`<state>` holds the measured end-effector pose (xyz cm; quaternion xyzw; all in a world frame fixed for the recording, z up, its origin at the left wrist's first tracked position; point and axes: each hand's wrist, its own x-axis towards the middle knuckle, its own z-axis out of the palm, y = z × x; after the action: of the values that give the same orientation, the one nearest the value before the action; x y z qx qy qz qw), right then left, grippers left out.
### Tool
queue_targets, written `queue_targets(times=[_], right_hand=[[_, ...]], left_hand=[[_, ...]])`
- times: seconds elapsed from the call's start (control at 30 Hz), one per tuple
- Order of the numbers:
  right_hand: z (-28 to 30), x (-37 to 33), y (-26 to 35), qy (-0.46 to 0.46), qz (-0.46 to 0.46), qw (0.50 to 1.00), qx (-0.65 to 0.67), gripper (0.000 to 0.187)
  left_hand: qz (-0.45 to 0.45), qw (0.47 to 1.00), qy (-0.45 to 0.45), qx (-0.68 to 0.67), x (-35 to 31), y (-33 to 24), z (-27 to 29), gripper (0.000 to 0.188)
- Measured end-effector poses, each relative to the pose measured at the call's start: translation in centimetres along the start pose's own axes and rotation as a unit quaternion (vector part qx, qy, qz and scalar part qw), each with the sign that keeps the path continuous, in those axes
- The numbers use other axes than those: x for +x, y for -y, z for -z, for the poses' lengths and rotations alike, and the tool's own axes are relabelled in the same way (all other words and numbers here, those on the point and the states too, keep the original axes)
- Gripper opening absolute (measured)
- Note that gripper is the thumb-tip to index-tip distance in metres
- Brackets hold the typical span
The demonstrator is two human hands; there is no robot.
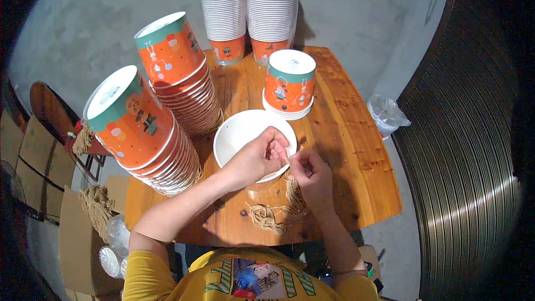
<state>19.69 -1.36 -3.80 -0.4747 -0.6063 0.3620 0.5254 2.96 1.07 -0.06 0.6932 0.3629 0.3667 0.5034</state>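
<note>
A paper bucket [239, 134] with a white inside stands mouth up on the table in front of me. My left hand [259, 159] reaches over its mouth, fingers curled and thumb pinched toward the right side of the rim. Close against it, my right hand [313, 175] pinches a thin, pale strand of twine at the rim. What lies between the left fingertips is too small to make out. Below the bucket's rim, a loose bundle of beige twine [267, 218] lies on the table, partly behind my right hand.
Two tall leaning stacks of orange buckets, one nearer [134, 122] and one farther [175, 61], stand upside down at left. A short upside-down stack [290, 86] stands behind the bucket. Wrapped stacks [223, 5] rise at the wooden table's [356, 134] far edge. More twine [97, 206] hangs at left.
</note>
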Motion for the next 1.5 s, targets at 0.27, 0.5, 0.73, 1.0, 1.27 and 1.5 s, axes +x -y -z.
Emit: queue_targets(times=[0.27, 0.5, 0.73, 1.0, 1.27, 1.5], right_hand=[[0.4, 0.0, 0.1, -0.048, 0.286, 0.908, -0.302, 0.013], [0.0, -0.2, -0.5, -0.039, 0.224, 0.935, -0.273, 0.013], [-0.4, 0.0, 0.0, -0.037, 0.073, 0.996, -0.042, 0.006], [-0.1, 0.6, -1.5, -0.037, 0.089, 0.995, -0.017, 0.007], [0.0, 0.5, -1.5, -0.029, 0.086, 0.995, -0.028, 0.007], [0.1, 0.5, -2.0, -0.018, 0.07, 0.997, -0.005, 0.009]], left_hand=[[0.051, 0.999, 0.0, -0.02, 0.1, -0.2, 0.1, 0.027], [0.069, 0.998, 0.003, -0.005, 0.2, -0.5, 0.0, 0.028], [0.029, 0.998, 0.021, 0.05, 0.1, -0.3, -0.3, 0.025], [0.026, 0.983, -0.019, 0.182, 0.0, -0.3, -0.4, 0.017], [0.052, 0.993, 0.019, 0.1, 0.2, -0.5, 0.3, 0.012], [0.107, 0.993, 0.046, -0.025, 0.4, 0.1, 0.3, 0.01]])
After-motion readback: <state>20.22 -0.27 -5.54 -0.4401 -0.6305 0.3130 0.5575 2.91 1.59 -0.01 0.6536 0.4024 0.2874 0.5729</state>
